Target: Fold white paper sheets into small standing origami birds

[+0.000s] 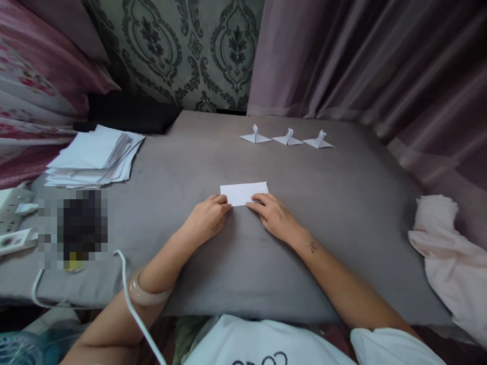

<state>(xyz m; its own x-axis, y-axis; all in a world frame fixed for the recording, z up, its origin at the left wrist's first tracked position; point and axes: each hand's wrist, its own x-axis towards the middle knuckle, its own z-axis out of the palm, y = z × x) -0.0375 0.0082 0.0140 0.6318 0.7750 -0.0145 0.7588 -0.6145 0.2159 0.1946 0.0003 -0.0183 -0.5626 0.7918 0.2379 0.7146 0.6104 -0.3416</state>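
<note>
Nearest my head camera I have one white shirt (258, 339), on the near side of the white paper rectangle (241, 194). One white cable (133, 304) runs near and left of that rectangle, by the left forearm (163, 268), which wears one pale bracelet (148, 295). One pale pink cloth (445, 248) lies bunched well to the rectangle's right.

My two hands are at the rectangle itself, one piece lying flat on the table (342, 197). The left hand (207, 219), fingers bunched narrowly, touches its near left corner; the right hand (274, 215), thumb and forefinger slightly parted, touches its near right part. I cannot tell whether either pinches or only presses.

Well left of the rectangle is one pixelated dark object (83, 223). Beyond and left I see one stack of white sheets (89, 149), too overlapped to count. Beyond and to the right, three folded paper figures (288, 138) stand in a row. Far past the rectangle, left, lies one black cloth (129, 112); right, one mauve curtain (297, 56).
</note>
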